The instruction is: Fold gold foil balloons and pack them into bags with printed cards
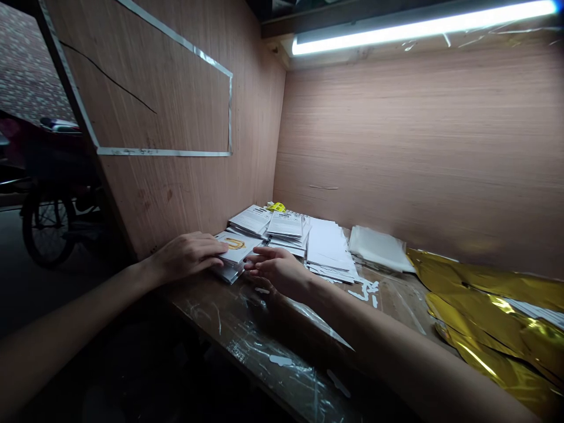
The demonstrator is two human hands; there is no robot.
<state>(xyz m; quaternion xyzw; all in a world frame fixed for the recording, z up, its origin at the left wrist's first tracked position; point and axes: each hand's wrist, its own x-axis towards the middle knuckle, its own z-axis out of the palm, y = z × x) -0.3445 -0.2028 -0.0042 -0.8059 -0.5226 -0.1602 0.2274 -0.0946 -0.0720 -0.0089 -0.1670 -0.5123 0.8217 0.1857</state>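
Note:
A stack of white cards in clear sleeves (239,245), its top one bearing a gold U-shaped picture, lies near the bench's left edge. The fingers of my left hand (189,254) rest against its left side, pressed together. On the other side, my right hand (277,269) is turned partly palm up, fingers apart beside the stack's right edge, with nothing seen in it. Behind are two piles of printed cards (251,220) (285,224), and to their right a pile of plain white sheets (326,244).
Clear plastic bags (379,249) lie right of the sheets, and shiny gold packaging (493,311) covers the bench's right side. Paper scraps (281,360) lie on the plastic-covered bench (247,329). Wooden panels (396,141) stand left and behind; a lit tube (418,26) hangs above.

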